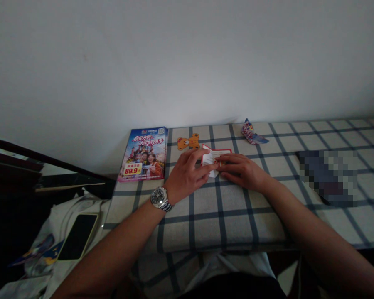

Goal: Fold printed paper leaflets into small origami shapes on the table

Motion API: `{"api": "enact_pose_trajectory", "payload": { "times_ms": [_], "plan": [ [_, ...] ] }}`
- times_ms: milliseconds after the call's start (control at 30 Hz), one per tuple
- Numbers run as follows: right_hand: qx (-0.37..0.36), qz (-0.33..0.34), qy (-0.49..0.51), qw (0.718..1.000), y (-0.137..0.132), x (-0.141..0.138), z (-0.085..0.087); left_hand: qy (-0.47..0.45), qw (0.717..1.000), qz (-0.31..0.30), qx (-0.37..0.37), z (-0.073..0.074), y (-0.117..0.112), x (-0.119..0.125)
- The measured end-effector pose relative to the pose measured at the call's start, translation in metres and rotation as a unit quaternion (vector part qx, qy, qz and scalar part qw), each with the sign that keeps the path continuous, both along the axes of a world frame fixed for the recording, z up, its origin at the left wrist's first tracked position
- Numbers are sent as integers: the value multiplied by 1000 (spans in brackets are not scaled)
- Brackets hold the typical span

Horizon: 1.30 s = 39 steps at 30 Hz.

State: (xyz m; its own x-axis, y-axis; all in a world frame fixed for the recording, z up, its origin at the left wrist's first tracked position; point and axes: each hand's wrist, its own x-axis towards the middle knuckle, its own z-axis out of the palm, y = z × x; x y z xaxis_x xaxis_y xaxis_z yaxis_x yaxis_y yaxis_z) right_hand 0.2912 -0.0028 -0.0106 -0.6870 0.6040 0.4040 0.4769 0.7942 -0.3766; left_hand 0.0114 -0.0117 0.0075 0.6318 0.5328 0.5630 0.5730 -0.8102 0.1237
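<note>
A small sheet of folded paper (pixel 208 159), white with a red edge and printed lines, lies on the checked cloth between my hands. My left hand (pixel 188 168), with a metal watch on its wrist, pinches the paper's left side, thumb and fingers bent over it. From the right, my right hand (pixel 244 169) presses its fingers together on the paper's other side. Fingers cover much of the sheet, so its full shape is hidden. Just beyond my left hand is a brown teddy bear cutout (pixel 188 142).
A stack of colourful flyers (pixel 145 155) lies at the left. Crumpled printed paper or wrapper (pixel 252 133) sits near the wall, and a dark, pixelated object (pixel 327 178) lies at right. Below the table's left edge, a phone (pixel 77 236) rests on white bags.
</note>
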Motion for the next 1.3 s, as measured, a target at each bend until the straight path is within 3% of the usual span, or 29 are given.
{"api": "enact_pose_trajectory", "payload": {
  "times_ms": [300, 600, 1300],
  "plan": [
    [-13, -3, -11, 1000, 1, 1, -1, 92, 984, -123, -94, -8, 5, -3],
    [-17, -1, -5, 1000, 2, 2, -1, 55, 980, -131, -142, -11, 5, -4],
    [-5, -3, -5, 1000, 1, 0, 1, 87, 977, -127, -145, -5, 1, -2]
  ]
}}
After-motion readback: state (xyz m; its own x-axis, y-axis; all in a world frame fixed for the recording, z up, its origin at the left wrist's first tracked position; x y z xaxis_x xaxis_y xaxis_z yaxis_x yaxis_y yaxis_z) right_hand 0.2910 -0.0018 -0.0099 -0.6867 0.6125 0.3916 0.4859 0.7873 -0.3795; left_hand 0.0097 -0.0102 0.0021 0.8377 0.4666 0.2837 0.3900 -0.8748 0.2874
